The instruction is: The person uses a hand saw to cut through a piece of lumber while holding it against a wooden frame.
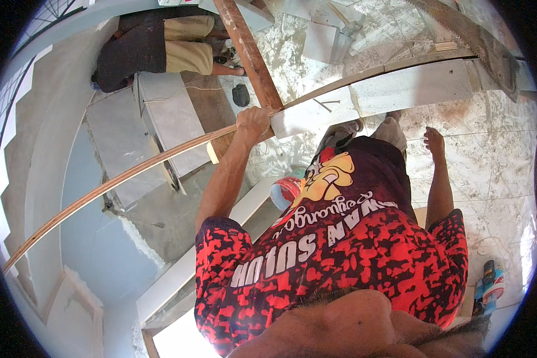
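Your left hand (255,122) is closed around a long, thin wooden strip (161,157), at the place where a brown wooden beam (249,51) comes down from the upper edge; its back faces up, and the fingertips are hidden. The strip runs from the lower left rim to your grip and appears bowed in this wide view. Your right hand (434,142) hangs free beside your body, its fingers loosely curled and apart, holding nothing visible.

Just right of your left hand, a whitish board (411,86) extends in front of you toward the right; two nails (326,106) lie on its near part. A short wood block (222,147) shows below the strip, near your left wrist. At the upper right, a saw (480,42) lies across the far end of the board. Farther off, a hammer (348,25) rests on a pale box-like block (323,45).

To the upper left, a co-worker (137,51) in a dark top and tan shorts bends over near large grey panels (172,116). A red and white container (287,191) stands by your left side, partly covered by your patterned shirt (352,256). The tiled floor (462,173) bears whitish smears.
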### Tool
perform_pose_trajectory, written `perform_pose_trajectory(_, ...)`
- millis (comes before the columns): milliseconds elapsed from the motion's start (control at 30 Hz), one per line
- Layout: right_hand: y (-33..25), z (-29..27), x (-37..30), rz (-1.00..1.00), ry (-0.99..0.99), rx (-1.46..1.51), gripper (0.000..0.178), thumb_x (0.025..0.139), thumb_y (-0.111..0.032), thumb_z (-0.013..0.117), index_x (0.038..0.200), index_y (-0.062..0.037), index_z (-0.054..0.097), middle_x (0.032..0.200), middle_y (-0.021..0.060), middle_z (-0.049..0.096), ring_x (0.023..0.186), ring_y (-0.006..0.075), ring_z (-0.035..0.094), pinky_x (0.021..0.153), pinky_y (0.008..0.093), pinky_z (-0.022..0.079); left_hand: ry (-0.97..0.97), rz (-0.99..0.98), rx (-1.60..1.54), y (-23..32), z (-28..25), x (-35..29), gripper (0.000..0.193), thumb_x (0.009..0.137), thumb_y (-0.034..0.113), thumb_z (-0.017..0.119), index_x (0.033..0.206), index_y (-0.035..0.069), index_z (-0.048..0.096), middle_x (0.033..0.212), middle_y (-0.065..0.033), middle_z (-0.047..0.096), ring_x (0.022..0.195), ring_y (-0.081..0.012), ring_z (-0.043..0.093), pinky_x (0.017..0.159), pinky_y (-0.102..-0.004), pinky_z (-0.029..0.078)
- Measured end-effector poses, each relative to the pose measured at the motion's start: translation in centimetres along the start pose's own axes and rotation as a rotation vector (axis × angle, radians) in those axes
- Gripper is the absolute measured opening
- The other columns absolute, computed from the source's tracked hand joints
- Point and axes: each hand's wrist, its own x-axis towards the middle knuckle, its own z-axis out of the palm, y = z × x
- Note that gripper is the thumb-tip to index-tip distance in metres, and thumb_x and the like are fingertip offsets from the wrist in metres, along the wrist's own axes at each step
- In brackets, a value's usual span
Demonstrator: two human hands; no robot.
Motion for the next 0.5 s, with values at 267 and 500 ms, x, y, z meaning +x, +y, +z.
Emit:
perform_pose_trajectory(267, -1.4, -1.8, 2.0, -0.001, -0.094, 0.174, 0.033, 0.088, -0.018, 0.052, 0.119, -0.0078, 0.057, 0.084, 0.0009, 0.061, 0.061, 0.0069, 0.051, 0.048, 0.0199, 0.038, -0.018, 0.005, -0.052, -0.7, 0.6, -0.2, 0.033, 0.087, 0.016, 0.043, 0.114, 0.022, 0.061, 0.103, -0.0147, 0.065, 0.098, -0.0295, 0.063, 0.082, -0.0391, 0.051)
perform_pose_trajectory(500, 1.3, -3.4, 1.0, 0.111, -0.055, 0.048, 0.031, 0.088, -0.022, 0.052, 0.116, -0.0106, 0.059, 0.081, -0.0007, 0.060, 0.062, 0.0075, 0.053, 0.049, 0.0214, 0.039, -0.012, -0.039, -0.100, -1.7, 2.0, -0.3, 0.028, 0.084, 0.018, 0.046, 0.094, 0.003, 0.068, 0.102, -0.0182, 0.065, 0.097, -0.0318, 0.063, 0.081, -0.0403, 0.051)
